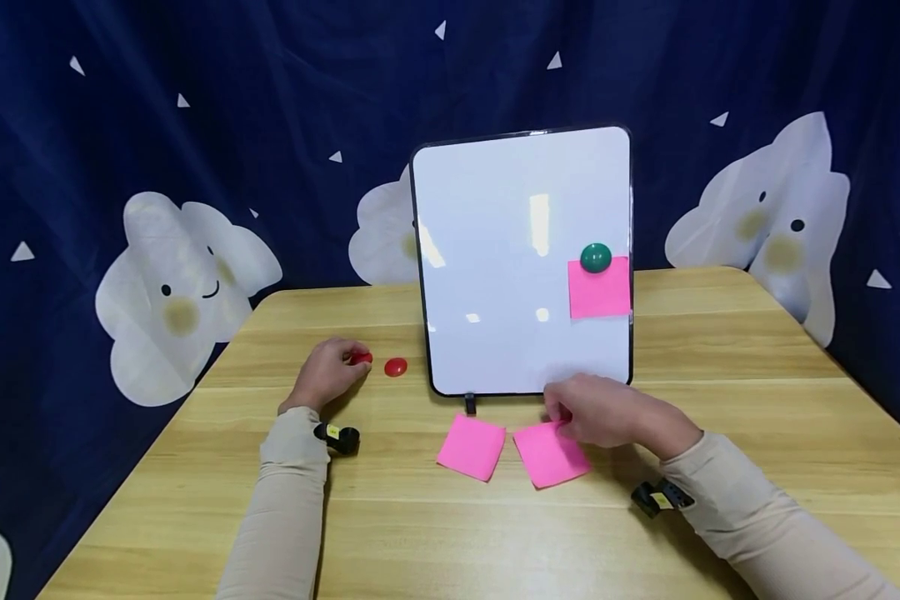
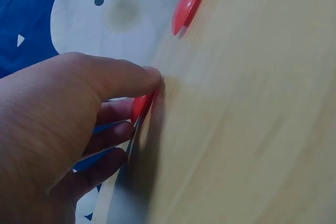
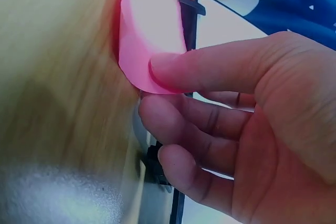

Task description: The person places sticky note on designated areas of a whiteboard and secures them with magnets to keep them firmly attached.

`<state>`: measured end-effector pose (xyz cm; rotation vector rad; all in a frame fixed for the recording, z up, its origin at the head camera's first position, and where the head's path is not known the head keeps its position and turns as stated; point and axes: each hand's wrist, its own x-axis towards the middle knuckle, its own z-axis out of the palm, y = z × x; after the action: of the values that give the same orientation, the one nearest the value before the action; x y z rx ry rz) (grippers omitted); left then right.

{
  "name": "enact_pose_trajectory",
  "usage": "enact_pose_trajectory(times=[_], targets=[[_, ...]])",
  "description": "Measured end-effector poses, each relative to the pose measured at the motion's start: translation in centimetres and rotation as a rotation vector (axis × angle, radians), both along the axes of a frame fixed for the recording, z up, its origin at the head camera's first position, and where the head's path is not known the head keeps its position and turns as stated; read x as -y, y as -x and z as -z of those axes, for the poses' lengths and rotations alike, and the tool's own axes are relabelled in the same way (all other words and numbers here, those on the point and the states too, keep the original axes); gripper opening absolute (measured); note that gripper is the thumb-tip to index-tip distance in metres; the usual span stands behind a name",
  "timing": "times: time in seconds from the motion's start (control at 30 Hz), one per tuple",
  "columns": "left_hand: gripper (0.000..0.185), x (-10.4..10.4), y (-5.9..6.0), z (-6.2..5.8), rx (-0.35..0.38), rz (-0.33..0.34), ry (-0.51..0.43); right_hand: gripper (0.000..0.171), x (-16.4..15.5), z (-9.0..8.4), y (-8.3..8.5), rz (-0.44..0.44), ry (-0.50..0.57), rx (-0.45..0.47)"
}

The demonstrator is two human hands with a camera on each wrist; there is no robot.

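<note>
**Tabletop holdings, left to right**

Left hand (image 1: 328,372): on the wooden table (image 1: 720,367), left of the whiteboard, fingers curled, pinching a red magnet (image 1: 360,358) at the fingertips; in the left wrist view, thumb over the magnet's top, edge of the magnet against the table surface.

Second red magnet (image 1: 395,367): flat on the table, just right of the held one, apart from it, untouched.

Whiteboard (image 1: 495,250): upright on a small dark foot (image 1: 470,405), at table centre, black rim.

Pink note on table (image 1: 471,447): loose, in front of the board's foot, untouched, just left of the lifted note.

Lifted pink note (image 1: 549,454): on the table below the board's right half, near edge raised and bent, pinched between thumb and index finger; curl plain in the right wrist view.

Right hand (image 1: 607,412): over the upper part of that note, gripping its edge, remaining fingers loosely curled beneath.

Pinned pink note (image 1: 600,290): on the board's right side, near the rim, held under a green magnet (image 1: 596,258) at its top edge.

Backdrop (image 1: 195,125): dark blue cloth with white cloud figures, behind the table.
</note>
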<state>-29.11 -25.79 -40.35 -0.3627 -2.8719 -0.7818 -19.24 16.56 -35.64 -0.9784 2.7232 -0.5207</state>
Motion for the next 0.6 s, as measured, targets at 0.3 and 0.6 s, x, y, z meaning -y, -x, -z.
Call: enact_pose_trajectory(times=[0.3, 0.6], targets=[[0.021, -0.2, -0.1, -0.2, 0.011, -0.036, 0.015, 0.022, -0.7, 0.3, 0.5, -0.063, 0.109, 0.009], [0.025, -0.3, -0.1, 0.0, 0.011, -0.069, 0.036, 0.028, -1.1, 0.1, 0.9, -0.132, 0.158, 0.007]])
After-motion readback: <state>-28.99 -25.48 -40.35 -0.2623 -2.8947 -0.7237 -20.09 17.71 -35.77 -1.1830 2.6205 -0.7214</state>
